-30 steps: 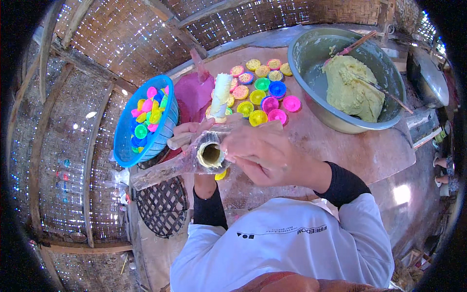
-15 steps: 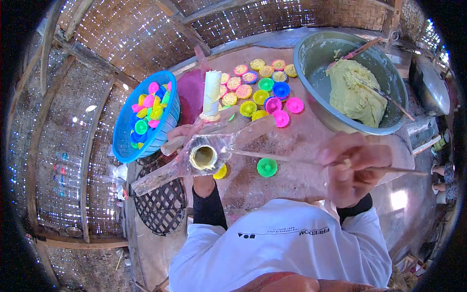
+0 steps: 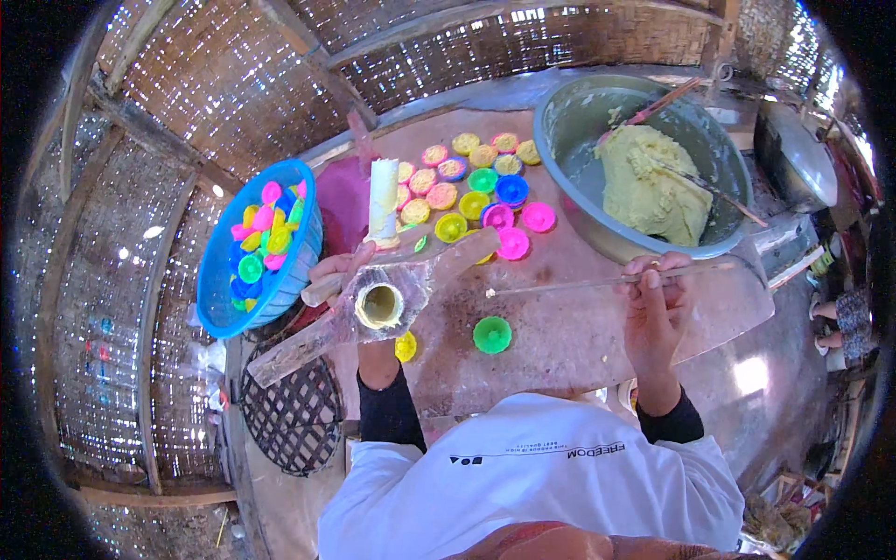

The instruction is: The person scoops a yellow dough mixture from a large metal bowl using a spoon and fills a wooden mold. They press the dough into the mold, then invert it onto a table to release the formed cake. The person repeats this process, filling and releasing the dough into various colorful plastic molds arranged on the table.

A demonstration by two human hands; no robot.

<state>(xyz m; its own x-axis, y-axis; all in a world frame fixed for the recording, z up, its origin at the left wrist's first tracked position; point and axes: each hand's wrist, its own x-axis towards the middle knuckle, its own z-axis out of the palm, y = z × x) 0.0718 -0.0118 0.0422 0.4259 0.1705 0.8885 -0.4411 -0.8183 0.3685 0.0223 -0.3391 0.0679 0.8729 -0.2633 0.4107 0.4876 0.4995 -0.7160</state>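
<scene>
My left hand (image 3: 336, 265) is wrapped round a wooden dough press (image 3: 280, 357), whose round opening (image 3: 379, 304) has dough on its rim. A pale cylindrical plunger (image 3: 383, 201) on a wooden handle stands just beyond it; part of my left hand is hidden behind the press. In my right hand (image 3: 656, 313) a thin stick (image 3: 569, 283) is pinched, lying level, with a bit of dough on its left tip, apart from the press. Below the stick sits a green fluted mould (image 3: 492, 334). A yellow mould (image 3: 405, 346) lies partly hidden by the press.
Several filled moulds (image 3: 441, 196) and bare ones, such as a pink mould (image 3: 539, 217), stand on the board (image 3: 579, 345). At right, a large basin (image 3: 551, 149) holds yellow dough (image 3: 653, 187) and sticks. A blue basket (image 3: 210, 289) of coloured moulds stands left, above a black lattice basket (image 3: 291, 411).
The stick's tip has come away from the press opening, rightward. My right hand, blurred before, is now steadier and slightly higher. My left hand keeps its hold on the press.
</scene>
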